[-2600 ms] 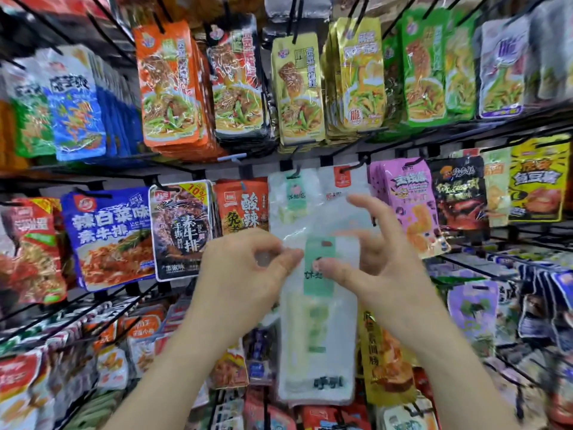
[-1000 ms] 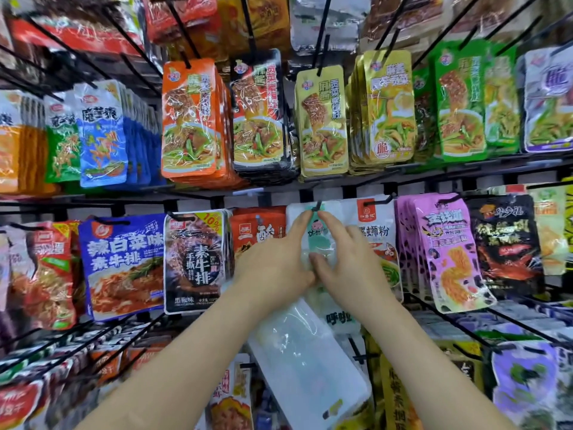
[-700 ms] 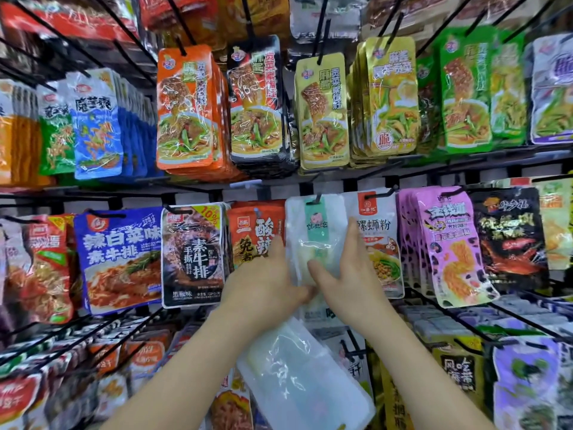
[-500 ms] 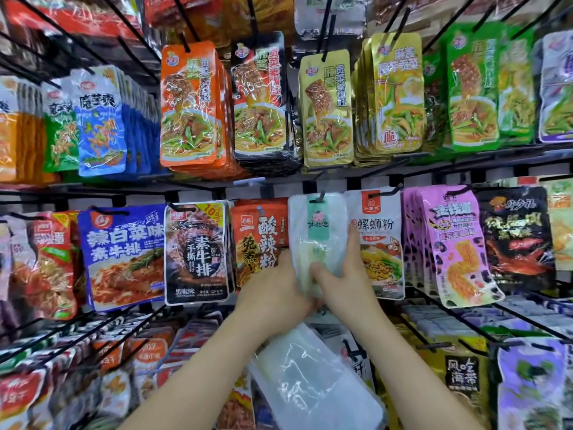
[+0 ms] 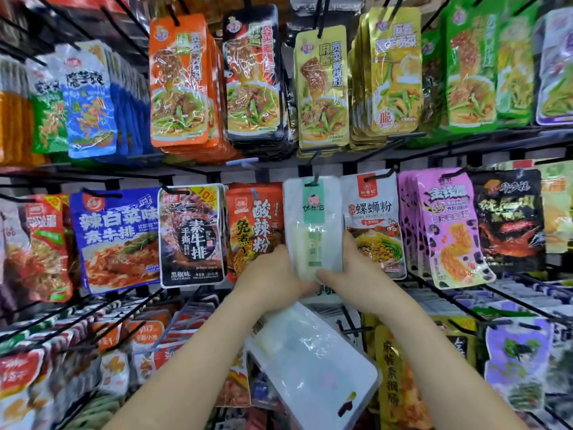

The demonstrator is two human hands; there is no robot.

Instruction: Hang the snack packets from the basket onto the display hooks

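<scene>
We now have the white packet [image 5: 313,225], loose earlier, on its hook [image 5: 315,179]. Our left hand [image 5: 269,279] and right hand [image 5: 356,268] pinch its lower sides; a green strip runs down its front.

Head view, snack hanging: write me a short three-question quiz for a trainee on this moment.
1. True or false: the white packet with the green label hangs on a hook.
2. Which packet hangs next to it on the person's right? A purple packet; B red-logo packet; C blue packet.
3. How many hands grip it?
Key: 1 true. 2 B. 3 two, the left hand and the right hand.
</scene>
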